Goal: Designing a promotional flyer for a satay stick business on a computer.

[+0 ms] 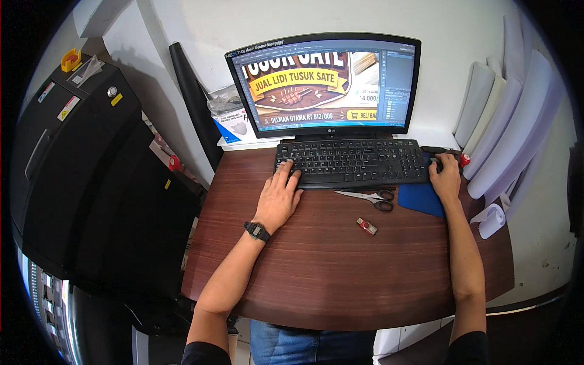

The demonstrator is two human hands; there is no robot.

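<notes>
My left hand [277,199] rests on the left end of a black keyboard [350,161]. Its fingers are stretched over the keys, and a black wristwatch [257,230] is on that wrist. At the keyboard's right end, my right hand [447,176] is curled over a dark computer mouse [435,163], which is mostly hidden under the fingers. Part of a blue mouse pad [420,199] shows beside this hand. Behind the keyboard a monitor [328,85] displays a banner design in an editing program.
Black-handled scissors [381,199] and a red-and-silver USB stick [367,226] lie on the brown desk [340,274]. Rolls of white material [514,121] lean at the right wall. A large black machine [79,164] stands left. Beside the monitor sits a box of face masks [234,126].
</notes>
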